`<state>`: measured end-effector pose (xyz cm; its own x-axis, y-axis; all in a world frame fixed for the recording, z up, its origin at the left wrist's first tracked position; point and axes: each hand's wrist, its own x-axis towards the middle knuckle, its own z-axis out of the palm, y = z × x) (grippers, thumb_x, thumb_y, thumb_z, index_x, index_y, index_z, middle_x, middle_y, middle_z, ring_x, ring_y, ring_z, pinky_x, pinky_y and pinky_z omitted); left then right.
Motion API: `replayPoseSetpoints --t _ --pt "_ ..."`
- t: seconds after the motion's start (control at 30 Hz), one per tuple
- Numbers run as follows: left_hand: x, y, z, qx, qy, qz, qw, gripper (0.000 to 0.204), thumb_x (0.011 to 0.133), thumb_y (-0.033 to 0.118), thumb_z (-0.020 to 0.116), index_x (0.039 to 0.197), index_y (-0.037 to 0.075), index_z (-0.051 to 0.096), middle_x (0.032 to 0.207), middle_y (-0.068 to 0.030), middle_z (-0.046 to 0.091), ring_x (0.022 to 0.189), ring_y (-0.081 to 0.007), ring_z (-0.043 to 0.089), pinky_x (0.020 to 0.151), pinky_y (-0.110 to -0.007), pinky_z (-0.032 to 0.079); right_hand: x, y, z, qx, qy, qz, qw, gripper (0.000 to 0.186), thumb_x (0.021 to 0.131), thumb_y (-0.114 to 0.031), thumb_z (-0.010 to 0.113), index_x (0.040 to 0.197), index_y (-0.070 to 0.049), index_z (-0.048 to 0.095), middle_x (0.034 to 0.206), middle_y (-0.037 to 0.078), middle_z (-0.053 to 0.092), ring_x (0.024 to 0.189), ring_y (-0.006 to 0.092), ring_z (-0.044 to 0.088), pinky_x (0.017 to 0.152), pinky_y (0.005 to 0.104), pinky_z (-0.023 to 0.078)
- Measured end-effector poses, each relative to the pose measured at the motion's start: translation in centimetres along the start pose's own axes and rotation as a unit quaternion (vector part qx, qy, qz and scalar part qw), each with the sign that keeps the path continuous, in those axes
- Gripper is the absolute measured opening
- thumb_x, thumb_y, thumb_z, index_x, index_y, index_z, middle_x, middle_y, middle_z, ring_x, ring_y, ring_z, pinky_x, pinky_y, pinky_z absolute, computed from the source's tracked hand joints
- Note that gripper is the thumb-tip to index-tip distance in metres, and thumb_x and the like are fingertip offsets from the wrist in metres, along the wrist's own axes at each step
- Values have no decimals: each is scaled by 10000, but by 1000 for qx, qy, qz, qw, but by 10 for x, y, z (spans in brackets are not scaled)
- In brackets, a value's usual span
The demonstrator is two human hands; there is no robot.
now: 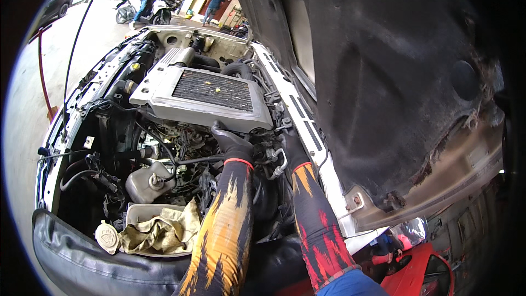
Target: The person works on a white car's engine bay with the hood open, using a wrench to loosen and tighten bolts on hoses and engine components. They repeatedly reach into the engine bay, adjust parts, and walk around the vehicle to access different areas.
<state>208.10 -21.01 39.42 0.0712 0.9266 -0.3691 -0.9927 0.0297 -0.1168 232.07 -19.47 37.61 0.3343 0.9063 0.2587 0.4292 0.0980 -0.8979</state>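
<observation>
A silver top-mounted intercooler with a dark finned core sits over the engine. My left hand, in a black glove, is closed at its near edge. The thumb lies against the silver casing, and the other fingers are mostly hidden beneath. My right hand, also gloved in black, reaches down beside the intercooler's near right corner, between it and the white cowl panel. Its fingers are out of sight among dark fittings. A bent metal pipe runs between my two wrists.
A metal reservoir and a tray holding a stained cloth and a pale cap stand nearer. A black cover drapes the fender. The raised hood looms right. Two people stand or sit near motorcycles beyond.
</observation>
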Motion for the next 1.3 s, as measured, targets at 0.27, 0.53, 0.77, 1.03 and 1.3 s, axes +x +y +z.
replayPoseSetpoints --t 0.27,0.53,0.77,1.03,1.3 --pt "-14 3 7 -18 25 12 999 628 928 557 424 1412 164 502 1415 -44 521 1258 -233 483 1064 -465 351 1 1 4 -134 56 -68 987 455 812 -67 613 1246 53 553 950 103 618 844 218 579 783 350 466" --pt "-5 -1 -1 3 4 6 1000 628 875 602 473 1387 242 520 1416 -13 513 1266 -236 471 1052 -488 354 -48 -72 25 -113 171 -191 960 380 870 -73 582 1238 22 599 1163 248 637 1097 388 616 980 428 475" --pt "-1 -5 -2 -35 -9 38 999 593 930 532 436 1394 171 519 1406 -21 532 1243 -226 489 1068 -458 359 -6 -121 30 -549 78 -193 810 195 823 -234 661 955 -108 732 947 181 721 932 354 687 820 484 523" --pt "-1 -5 0 -74 21 15 997 583 925 501 473 1373 134 541 1364 -67 558 1226 -244 510 1076 -438 370 6 -104 36 -680 25 -142 719 318 786 -236 679 1087 -134 697 1043 140 732 1068 347 664 929 489 481" --pt "-11 -5 7 -74 27 19 997 567 937 504 451 1343 123 555 1357 -70 570 1208 -250 527 1065 -434 382 35 -95 48 -746 30 -125 653 300 848 -291 607 1108 -160 682 1008 111 744 1010 332 700 925 529 452"
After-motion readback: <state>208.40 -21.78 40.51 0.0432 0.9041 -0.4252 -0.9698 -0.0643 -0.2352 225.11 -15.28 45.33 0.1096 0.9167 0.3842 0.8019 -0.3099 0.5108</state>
